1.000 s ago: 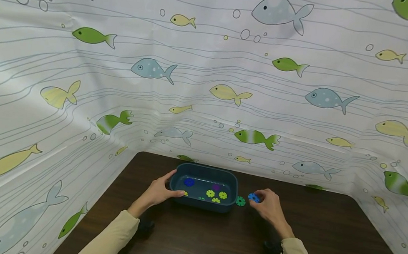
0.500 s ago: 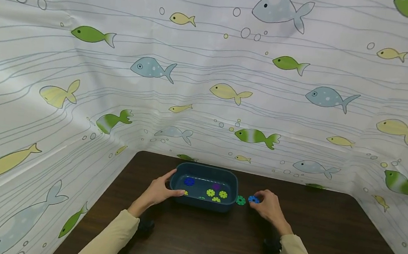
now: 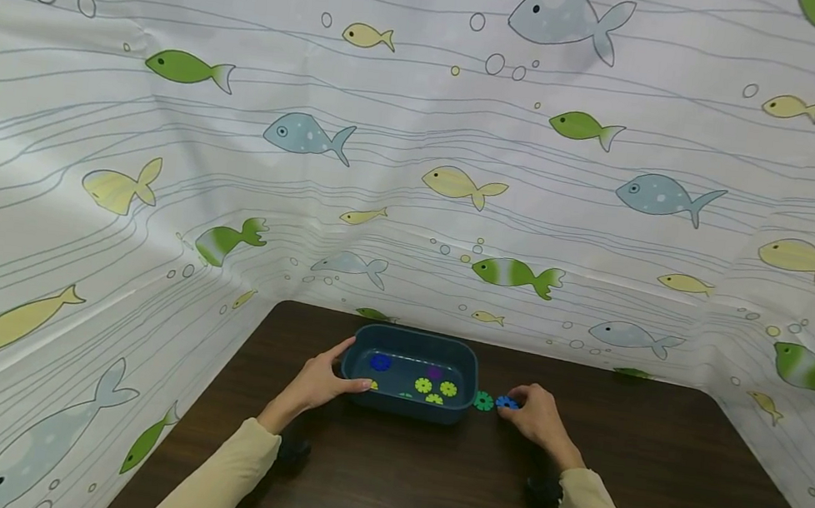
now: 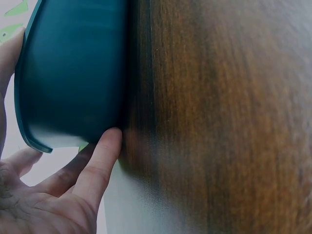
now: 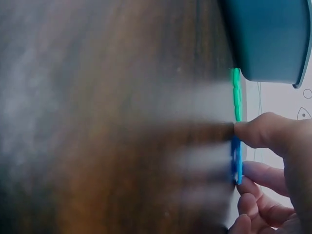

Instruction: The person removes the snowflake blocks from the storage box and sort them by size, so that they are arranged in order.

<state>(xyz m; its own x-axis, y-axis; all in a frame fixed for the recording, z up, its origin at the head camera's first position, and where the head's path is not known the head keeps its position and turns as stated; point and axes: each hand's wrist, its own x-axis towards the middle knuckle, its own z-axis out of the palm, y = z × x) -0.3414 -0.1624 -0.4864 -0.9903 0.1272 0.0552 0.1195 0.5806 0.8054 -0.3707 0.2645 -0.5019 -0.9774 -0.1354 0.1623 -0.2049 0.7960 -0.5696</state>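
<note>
A dark teal plastic bin (image 3: 405,407) stands at the back of the table. My left hand (image 3: 316,382) grips its left end, thumb over the front rim and fingers against the end wall. In the left wrist view a fingertip (image 4: 113,136) presses low on the bin (image 4: 73,73). My right hand (image 3: 538,416) pinches a blue notched plastic disc (image 3: 506,402) by its edges. The right wrist view shows this blue disc (image 5: 237,161) flat at the tabletop, in line with a green notched disc (image 5: 236,95) lying between it and the bin.
Inside the bin lie several notched discs: a dark blue one (image 3: 380,361), a purple one (image 3: 435,372), and yellow ones such as this yellow disc (image 3: 448,389). Behind the dark wooden table (image 3: 411,489) hangs a white sheet (image 3: 389,285) printed with fish.
My right hand has lowered the blue disc to the tabletop, just right of the green disc. The left hand keeps its grip on the bin.
</note>
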